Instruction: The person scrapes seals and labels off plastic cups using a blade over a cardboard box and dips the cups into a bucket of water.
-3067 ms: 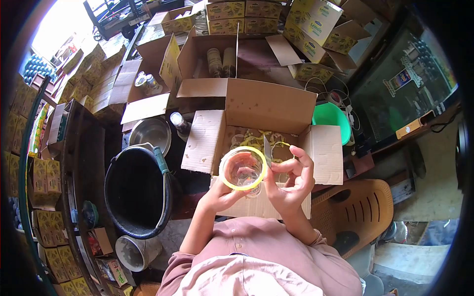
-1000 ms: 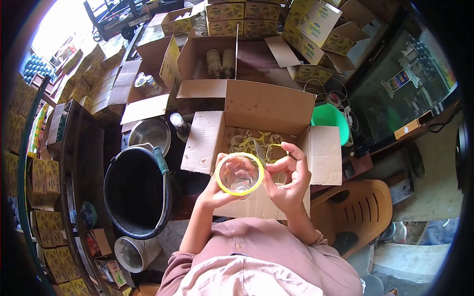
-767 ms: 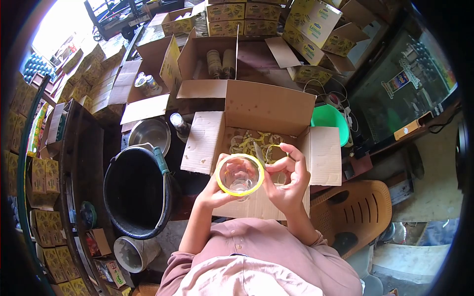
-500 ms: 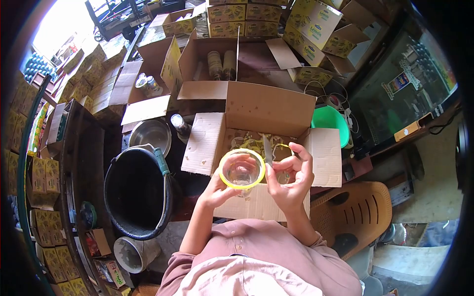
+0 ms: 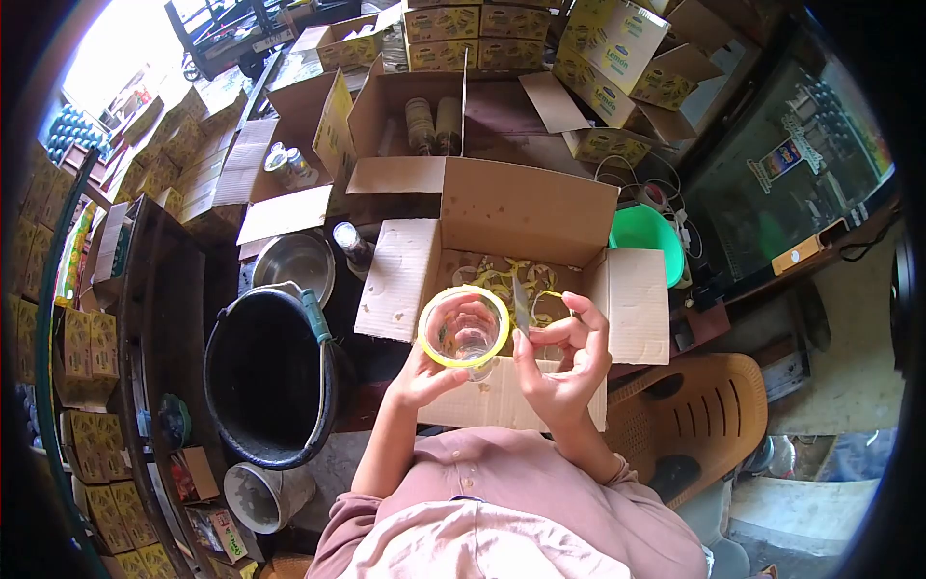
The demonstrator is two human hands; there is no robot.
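Note:
My left hand (image 5: 424,374) is wrapped round a clear cup (image 5: 467,338) with a yellow rim, its mouth tipped toward me. Close to the cup's right side, my right hand (image 5: 567,365) pinches a narrow knife (image 5: 522,307) between thumb and fingers, blade pointing up and away. A thin yellow strip (image 5: 550,294) shows by its raised fingers; whether they grip it I cannot tell. Both hands are over an open cardboard box (image 5: 526,207), where several yellow and pale curled strips (image 5: 497,274) lie.
To the left stand a black bucket (image 5: 265,386), a metal basin (image 5: 307,270) and a grey pail (image 5: 260,497). A green basin (image 5: 648,241) is right of the box, above a brown plastic chair (image 5: 709,415). Other open cartons (image 5: 405,106) hold cups at the back.
The cup has shifted slightly left, away from the knife. My right hand has moved a little down, and the yellow strip by its fingers sits slightly lower.

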